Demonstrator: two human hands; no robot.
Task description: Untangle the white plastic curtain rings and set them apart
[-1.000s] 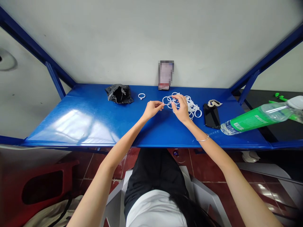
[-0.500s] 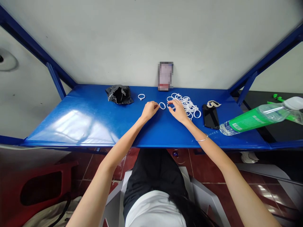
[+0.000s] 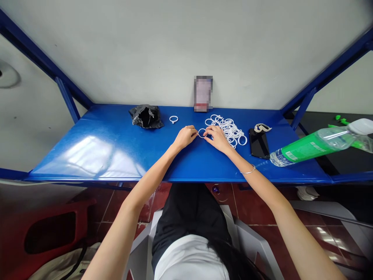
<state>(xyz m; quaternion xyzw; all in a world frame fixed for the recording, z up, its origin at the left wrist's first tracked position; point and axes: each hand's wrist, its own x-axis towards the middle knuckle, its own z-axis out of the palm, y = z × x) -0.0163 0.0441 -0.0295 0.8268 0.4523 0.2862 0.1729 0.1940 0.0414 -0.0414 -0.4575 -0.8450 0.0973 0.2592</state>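
A white curtain ring (image 3: 199, 135) is held upright between my two hands, just above the blue table. My left hand (image 3: 185, 137) pinches its left side with fingertips and thumb; the small eyelet there is hidden by the fingers. On the opposite side, my right hand (image 3: 218, 138) has its thumb and forefinger closed on the rim. Right behind that hand lies a heap of similar white rings (image 3: 230, 127), partly covered by it. One single white ring with a small eyelet (image 3: 173, 119) rests apart, farther back and left of my left hand.
A crumpled black plastic bag (image 3: 147, 116) gapes at the back left. A blurred-out upright phone-like object (image 3: 203, 93) leans on the wall. To the right are a black phone (image 3: 259, 144), a beige band (image 3: 262, 128) and a tilted-looking green-labelled bottle (image 3: 313, 147). The blue tabletop (image 3: 140, 155) has a raised front edge.
My right hand has moved slightly left and closed on the ring's right side. The ring, pinched by my left hand alone before, has shifted a little right and is now between both hands.
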